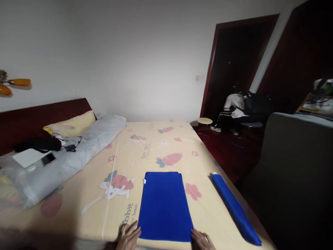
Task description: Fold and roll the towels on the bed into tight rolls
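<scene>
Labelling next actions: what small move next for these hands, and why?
Probably start rolling the near edge of the flat rectangular blue fabric: the left hand and right hand are at its near corners, and a long, narrow blue fabric bundle lies alongside.

Light is pooling on the wall (151, 69); the doorway (239, 55) is leaning with distortion, nearly black; shadow (73, 224) is darkening the bed (90, 224) near left; side edges are blurring.

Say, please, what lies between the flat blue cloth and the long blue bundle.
The head view shows cream bedsheet with a printed flower, and the right hand by the flat cloth.
</scene>
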Action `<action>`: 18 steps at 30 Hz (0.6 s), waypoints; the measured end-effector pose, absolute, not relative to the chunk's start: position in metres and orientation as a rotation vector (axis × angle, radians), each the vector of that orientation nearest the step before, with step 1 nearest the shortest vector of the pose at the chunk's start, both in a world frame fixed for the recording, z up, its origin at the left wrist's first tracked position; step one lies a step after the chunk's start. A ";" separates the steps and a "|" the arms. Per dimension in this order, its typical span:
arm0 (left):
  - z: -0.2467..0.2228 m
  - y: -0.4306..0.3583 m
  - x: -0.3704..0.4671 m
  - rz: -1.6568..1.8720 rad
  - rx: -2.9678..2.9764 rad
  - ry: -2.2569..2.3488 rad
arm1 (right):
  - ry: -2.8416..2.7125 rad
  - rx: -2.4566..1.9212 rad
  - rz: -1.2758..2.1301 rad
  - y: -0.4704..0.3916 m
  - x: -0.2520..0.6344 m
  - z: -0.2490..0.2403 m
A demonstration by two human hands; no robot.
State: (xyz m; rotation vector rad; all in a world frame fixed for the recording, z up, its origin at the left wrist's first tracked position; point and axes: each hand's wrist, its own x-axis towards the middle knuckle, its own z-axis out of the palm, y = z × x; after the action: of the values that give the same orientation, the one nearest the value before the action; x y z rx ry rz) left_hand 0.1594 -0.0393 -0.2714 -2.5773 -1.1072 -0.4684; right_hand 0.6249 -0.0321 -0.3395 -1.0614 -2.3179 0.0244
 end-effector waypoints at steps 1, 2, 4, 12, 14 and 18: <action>-0.266 -0.040 0.162 -0.500 -2.617 -1.194 | -2.308 -1.132 0.089 -0.034 0.623 -0.331; -0.261 -0.040 0.165 -0.541 -2.647 -1.300 | -2.283 -1.205 0.163 -0.035 0.621 -0.322; -0.255 -0.040 0.172 -0.639 -2.664 -1.551 | -2.181 -1.328 0.305 -0.037 0.614 -0.307; -0.261 -0.013 0.183 -1.216 -2.535 -2.214 | -1.650 -1.462 0.719 -0.021 0.585 -0.278; -0.261 -0.007 0.184 -1.282 -2.521 -2.287 | -1.628 -1.510 0.755 -0.015 0.581 -0.277; -0.257 -0.001 0.191 -1.086 -2.479 -2.336 | -1.675 -1.654 0.577 -0.008 0.580 -0.277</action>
State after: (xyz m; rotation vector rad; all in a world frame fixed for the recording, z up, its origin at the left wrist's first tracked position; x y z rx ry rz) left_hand 0.1905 -0.0015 -0.2566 -2.4787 -2.3356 -1.0864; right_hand 0.5799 -0.0080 -0.2769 -1.6535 -1.6746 0.5766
